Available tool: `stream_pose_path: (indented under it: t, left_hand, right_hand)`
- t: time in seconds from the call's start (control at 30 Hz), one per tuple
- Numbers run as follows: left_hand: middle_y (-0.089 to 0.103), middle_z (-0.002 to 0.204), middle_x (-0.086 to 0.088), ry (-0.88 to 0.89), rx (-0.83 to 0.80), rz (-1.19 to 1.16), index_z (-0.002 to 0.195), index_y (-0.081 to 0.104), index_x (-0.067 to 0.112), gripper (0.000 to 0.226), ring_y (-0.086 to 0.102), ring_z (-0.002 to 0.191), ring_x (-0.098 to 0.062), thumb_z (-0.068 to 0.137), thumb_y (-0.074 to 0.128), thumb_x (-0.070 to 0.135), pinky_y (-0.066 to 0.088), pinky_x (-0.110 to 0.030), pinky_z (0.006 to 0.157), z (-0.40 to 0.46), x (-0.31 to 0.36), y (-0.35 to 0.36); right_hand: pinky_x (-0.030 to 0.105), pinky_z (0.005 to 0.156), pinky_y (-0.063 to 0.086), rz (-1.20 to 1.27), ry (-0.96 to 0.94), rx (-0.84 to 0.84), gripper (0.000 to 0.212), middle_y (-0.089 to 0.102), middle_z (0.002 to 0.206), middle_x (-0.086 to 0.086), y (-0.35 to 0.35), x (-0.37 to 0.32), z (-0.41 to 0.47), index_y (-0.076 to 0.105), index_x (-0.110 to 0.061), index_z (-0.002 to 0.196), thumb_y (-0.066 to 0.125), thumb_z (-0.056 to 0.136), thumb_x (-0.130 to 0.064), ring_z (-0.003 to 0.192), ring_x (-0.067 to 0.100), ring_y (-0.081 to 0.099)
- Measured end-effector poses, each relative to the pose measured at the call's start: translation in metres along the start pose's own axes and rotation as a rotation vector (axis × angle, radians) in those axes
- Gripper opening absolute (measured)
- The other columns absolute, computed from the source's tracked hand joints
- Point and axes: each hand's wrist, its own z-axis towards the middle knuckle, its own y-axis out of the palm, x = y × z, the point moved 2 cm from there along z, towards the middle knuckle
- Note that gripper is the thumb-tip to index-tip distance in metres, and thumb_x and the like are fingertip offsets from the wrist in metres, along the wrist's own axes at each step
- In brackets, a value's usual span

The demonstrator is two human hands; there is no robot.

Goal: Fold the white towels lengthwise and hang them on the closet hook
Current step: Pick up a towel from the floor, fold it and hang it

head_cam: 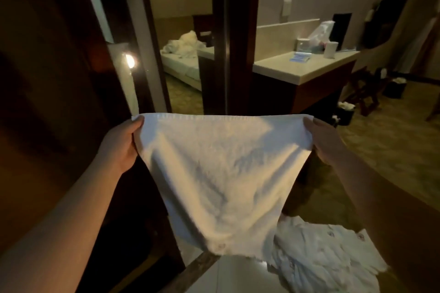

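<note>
A dim room is seen, with a dark closet door (47,78) filling the left side and a mirror panel (181,43) beside it, in which an unmade bed (183,54) with heaped white linen is reflected. A pale counter (302,66) on a dark cabinet is set to the right, against the wall.

A white towel (214,173) is held up in mid-air at the centre, its top edge stretched nearly level between both hands and its body hanging down in a sagging, tapering drape. More white towels (328,252) are spread in a loose pile on the floor at lower right, just below and beside the hanging end.

The towel's top left corner is pinched by the left hand (123,143), the thumb laid over the near face and the fingers (139,122) curled behind the cloth. The top right corner is gripped by the right hand (326,140), its fingers (309,123) closed over the edge; how the thumb lies cannot be told.

On the counter a clear plastic bag (320,31) is stood by the wall, its contents blurred. A white cup (331,49) is set just beside it, and a flat bluish packet (298,57) is laid nearer the front edge. On the floor beyond the counter, a small dark bin (345,114) holding crumpled white material is seen.
</note>
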Motion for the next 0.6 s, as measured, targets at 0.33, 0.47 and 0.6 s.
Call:
stream_pose_path:
  t: [0.33, 0.47, 0.6]
  left_hand:
    - [0.067, 0.111, -0.007, -0.127, 0.279, -0.083, 0.115, 0.058, 0.014, 0.021, 0.064, 0.102, -0.025, 0.097, 0.063, 0.022, 0.053, -0.042, 0.080, -0.122, 0.048, -0.189]
    - [0.061, 0.128, -0.012, -0.174, 0.337, -0.178, 0.137, 0.049, 0.007, 0.046, 0.060, 0.110, -0.030, 0.096, 0.063, 0.021, 0.050, -0.047, 0.088, -0.181, 0.043, -0.253]
    - [0.068, 0.115, -0.010, -0.170, 0.401, -0.261, 0.127, 0.056, 0.009, 0.035, 0.065, 0.102, -0.027, 0.097, 0.064, 0.024, 0.052, -0.039, 0.069, -0.233, 0.040, -0.297]
  right_hand:
    - [0.041, 0.079, 0.060, 0.411, 0.274, -0.245, 0.031, 0.075, 0.113, 0.013, 0.201, -0.020, -0.168, 0.066, -0.008, 0.121, 0.056, 0.102, -0.030, 0.103, 0.030, 0.073]
    - [0.042, 0.078, 0.059, 0.527, 0.376, -0.281, 0.036, 0.074, 0.112, 0.016, 0.286, -0.005, -0.260, 0.066, -0.006, 0.117, 0.048, 0.105, -0.034, 0.100, 0.031, 0.074]
    - [0.054, 0.103, 0.049, 0.362, 0.274, -0.230, 0.026, 0.069, 0.119, 0.014, 0.361, -0.006, -0.346, 0.066, -0.012, 0.110, 0.057, 0.100, -0.034, 0.116, 0.035, 0.065]
